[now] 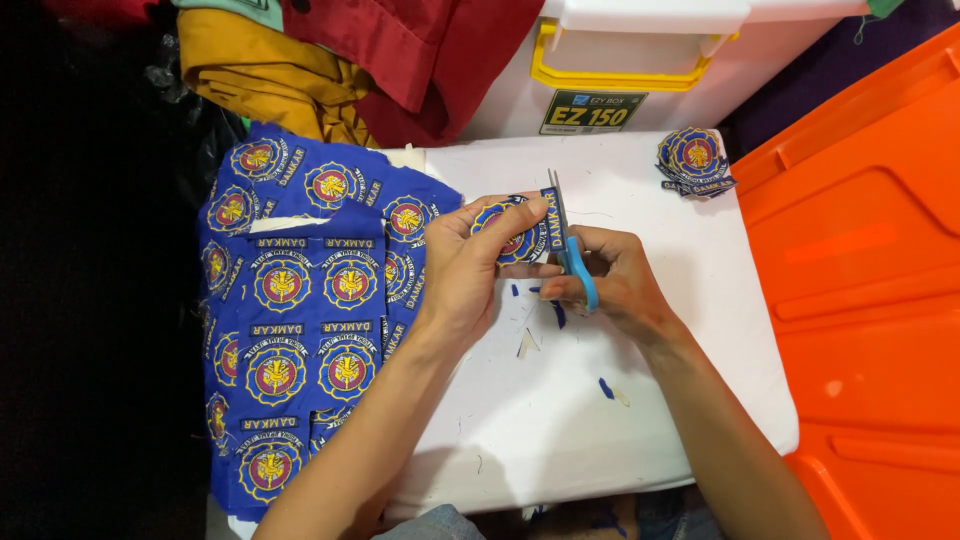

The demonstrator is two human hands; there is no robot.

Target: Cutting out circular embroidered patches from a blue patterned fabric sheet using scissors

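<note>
Right over the middle of the white table [640,400], the left hand [462,275] pinches a round embroidered patch [508,230] (blue, with a red and yellow centre) between thumb and curled fingers, which are closed on its left half. The right hand [618,280] grips blue-handled scissors [566,245], fingers wrapped through and around the handle loops. Their long axis runs almost straight away from the person, handles near the body and tips pointing to the far edge of the table, leaning slightly left. The blades lie against the patch's right edge, beside its small rectangular tab; whether they are parted cannot be told. Small blue and white fabric scraps [545,320] lie on the table just beneath the hands. Left of them a blue uncut sheet of patches [290,320] hangs over the table edge, and a small stack of cut patches [695,160] sits at the far right corner.
</note>
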